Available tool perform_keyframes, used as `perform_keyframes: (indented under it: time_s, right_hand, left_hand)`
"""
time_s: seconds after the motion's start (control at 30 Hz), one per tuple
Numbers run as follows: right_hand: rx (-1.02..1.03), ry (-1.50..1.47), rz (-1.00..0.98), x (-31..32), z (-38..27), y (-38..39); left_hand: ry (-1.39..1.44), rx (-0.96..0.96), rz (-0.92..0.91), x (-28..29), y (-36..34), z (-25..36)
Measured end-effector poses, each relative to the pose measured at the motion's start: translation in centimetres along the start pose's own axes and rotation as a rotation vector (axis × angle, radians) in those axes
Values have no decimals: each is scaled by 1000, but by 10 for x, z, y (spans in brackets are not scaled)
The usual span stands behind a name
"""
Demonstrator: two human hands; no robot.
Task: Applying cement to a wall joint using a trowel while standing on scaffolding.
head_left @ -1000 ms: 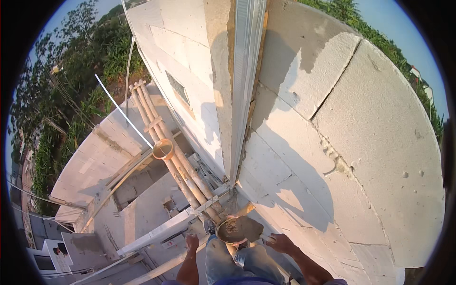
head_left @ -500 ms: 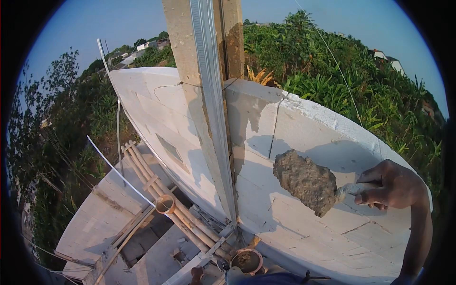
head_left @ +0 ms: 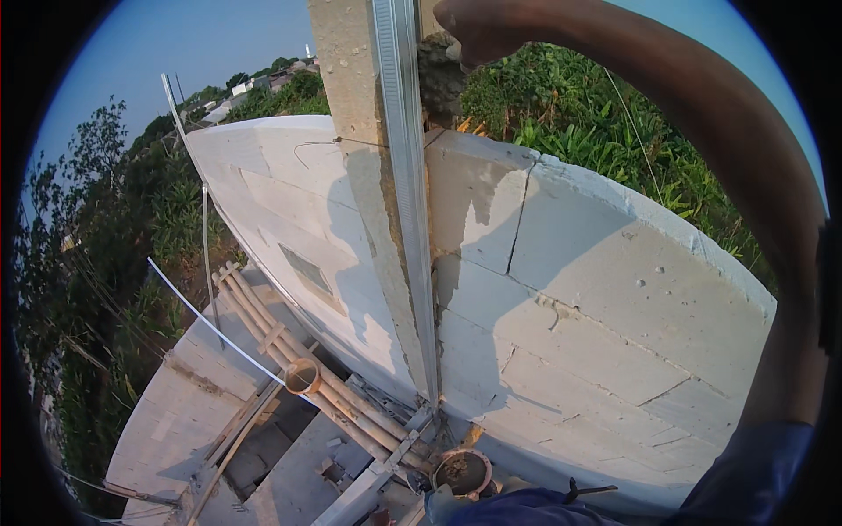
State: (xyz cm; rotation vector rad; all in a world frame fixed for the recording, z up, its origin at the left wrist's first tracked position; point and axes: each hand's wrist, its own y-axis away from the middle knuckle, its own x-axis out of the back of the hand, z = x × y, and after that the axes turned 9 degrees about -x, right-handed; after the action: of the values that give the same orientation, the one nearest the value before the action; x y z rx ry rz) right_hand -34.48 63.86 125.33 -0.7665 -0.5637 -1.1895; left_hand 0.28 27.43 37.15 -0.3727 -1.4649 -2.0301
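Note:
My right hand is raised at the upper middle, its fingers closed on a trowel whose handle is mostly hidden by the fist. A dark grey lump of wet mortar covers the trowel's blade. That lump sits against the right side of an upright concrete post, just past a ribbed metal profile running down the post. I cannot make out my left hand in this view.
A curved-looking white block wall spreads right of the post. A mortar bucket stands below, by my clothing. Another bucket rests at the bamboo poles on the lower left. Green plants grow beyond the wall.
My right hand has swung up and left from in front of the wall, carrying the mortar-loaded trowel to the post. The view has shifted slightly.

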Motion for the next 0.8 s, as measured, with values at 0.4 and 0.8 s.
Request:
perform_keyframes:
  time_s: [0.4, 0.8]
  right_hand:
    - [-84, -297, 386, -50, 10, 49]
    - [63, -105, 354, -90, 43, 42]
  left_hand:
    - [676, 181, 126, -41, 6, 24]
    - [1287, 237, 201, -50, -20, 87]
